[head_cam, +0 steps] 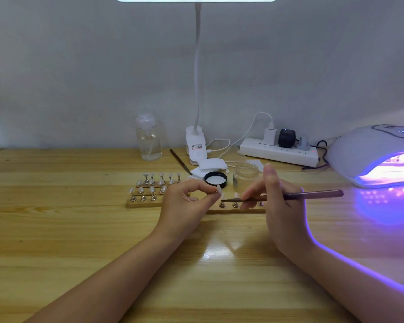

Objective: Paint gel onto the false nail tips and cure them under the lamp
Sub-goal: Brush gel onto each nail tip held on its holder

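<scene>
While the left hand (pixel 184 201) pinches a single false nail tip (pixel 218 189) between thumb and forefinger above the wooden holder (pixel 135 203), the right hand (pixel 275 201) grips a brush (pixel 313 195), its tip pointing toward that nail, apparently just short of it. More tips (pixel 152 183) stand on the holder. At the desk's (pixel 79 229) right edge, the curing lamp (pixel 373 155) glows violet.

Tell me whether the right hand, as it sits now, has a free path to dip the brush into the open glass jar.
Probably yes. The right hand grips the brush just in front of the glass jar, whose lid lies off beside it; nothing stands between.
</scene>
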The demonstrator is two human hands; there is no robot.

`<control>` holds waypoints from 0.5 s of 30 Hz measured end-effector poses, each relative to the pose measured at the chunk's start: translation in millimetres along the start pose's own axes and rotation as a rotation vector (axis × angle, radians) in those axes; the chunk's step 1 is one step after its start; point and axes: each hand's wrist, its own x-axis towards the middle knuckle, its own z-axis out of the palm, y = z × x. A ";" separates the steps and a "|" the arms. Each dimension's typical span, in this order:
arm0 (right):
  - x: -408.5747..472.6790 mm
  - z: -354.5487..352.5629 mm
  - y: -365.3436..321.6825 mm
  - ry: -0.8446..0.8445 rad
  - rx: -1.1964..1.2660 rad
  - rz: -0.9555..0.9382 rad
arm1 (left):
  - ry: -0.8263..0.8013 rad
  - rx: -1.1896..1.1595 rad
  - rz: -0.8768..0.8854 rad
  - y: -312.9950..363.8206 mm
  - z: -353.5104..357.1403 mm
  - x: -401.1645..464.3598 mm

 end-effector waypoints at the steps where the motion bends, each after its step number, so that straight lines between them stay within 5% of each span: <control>1: 0.4 -0.3 -0.3 0.004 -0.007 -0.013 | 0.003 0.001 -0.001 0.0 -0.3 0.0; 15: -0.4 2.6 1.2 -0.057 -0.020 0.001 | 0.061 -0.020 0.020 0.7 0.1 1.1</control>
